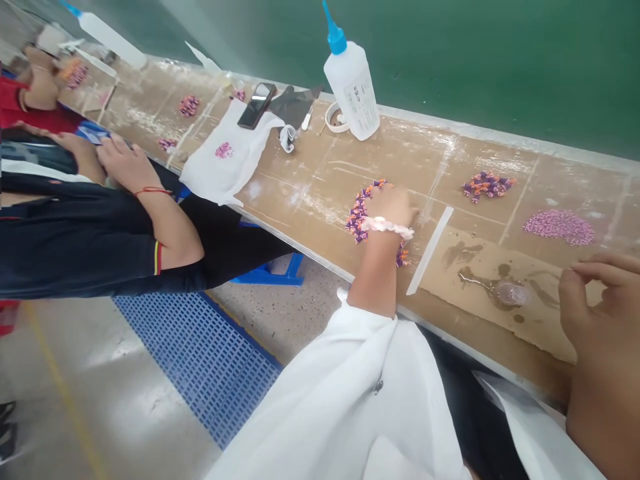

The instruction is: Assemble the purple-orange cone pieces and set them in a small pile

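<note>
Handle purple-orange pieces point(356, 217) on table point(310, 173) as light, loose and easily scattered, pinching singly at pile edge beneath left hand point(395, 205), grip indiscernible, right hand point(605, 320) slack, empty.

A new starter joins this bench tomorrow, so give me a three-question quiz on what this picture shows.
1. True or false: the left hand is at a pile of purple-and-orange pieces.
2. Multiple choice: the nozzle of the squeeze bottle is A) blue, B) red, C) yellow.
3. Fill in: the phone lies partly on a white ____.

Key: 1 true; 2 A; 3 cloth.
</note>
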`<move>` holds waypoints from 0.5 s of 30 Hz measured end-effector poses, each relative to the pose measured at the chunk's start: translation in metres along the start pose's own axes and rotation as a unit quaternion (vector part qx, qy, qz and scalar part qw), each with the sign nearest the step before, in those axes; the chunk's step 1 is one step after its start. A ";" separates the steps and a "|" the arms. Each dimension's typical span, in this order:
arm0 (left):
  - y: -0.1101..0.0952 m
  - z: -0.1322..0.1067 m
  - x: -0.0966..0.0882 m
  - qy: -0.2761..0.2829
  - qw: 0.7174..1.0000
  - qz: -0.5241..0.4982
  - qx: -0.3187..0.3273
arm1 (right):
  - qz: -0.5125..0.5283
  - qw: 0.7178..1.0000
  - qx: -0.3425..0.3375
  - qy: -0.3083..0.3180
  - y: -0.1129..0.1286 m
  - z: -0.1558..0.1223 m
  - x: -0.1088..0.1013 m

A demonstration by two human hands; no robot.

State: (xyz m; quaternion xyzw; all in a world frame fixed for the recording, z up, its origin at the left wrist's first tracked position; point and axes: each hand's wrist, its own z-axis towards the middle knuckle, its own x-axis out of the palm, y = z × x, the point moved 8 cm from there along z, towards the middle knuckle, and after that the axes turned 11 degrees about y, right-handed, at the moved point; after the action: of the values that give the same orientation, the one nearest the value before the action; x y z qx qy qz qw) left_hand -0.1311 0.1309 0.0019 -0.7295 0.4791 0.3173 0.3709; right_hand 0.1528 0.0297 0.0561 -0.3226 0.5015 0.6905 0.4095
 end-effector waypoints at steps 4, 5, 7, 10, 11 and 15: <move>0.020 0.007 0.004 0.053 0.998 0.025 -0.035 | 0.014 1.000 0.002 -0.013 -0.003 -0.002 0.001; 0.020 0.009 0.005 0.052 0.998 0.028 -0.034 | 0.019 1.000 0.011 -0.015 -0.004 -0.003 0.001; 0.017 0.011 0.006 0.046 0.998 0.033 -0.036 | 0.029 0.999 0.025 -0.013 -0.005 -0.006 0.001; 0.016 0.011 0.007 0.038 0.998 0.031 -0.039 | 0.025 0.999 0.034 -0.016 -0.005 -0.007 -0.002; 0.017 0.011 0.006 0.034 0.998 0.029 -0.040 | 0.013 0.999 0.033 -0.016 -0.005 -0.006 -0.003; 0.023 0.009 0.001 0.022 0.999 0.017 -0.038 | -0.013 0.999 -0.027 -0.028 -0.010 0.003 0.002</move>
State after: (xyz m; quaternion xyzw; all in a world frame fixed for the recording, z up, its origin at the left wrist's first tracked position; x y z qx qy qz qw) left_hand -0.1527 0.1315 -0.0092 -0.7415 0.4874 0.3251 0.3270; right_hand 0.1606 0.0344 0.0515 -0.3209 0.4665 0.7071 0.4235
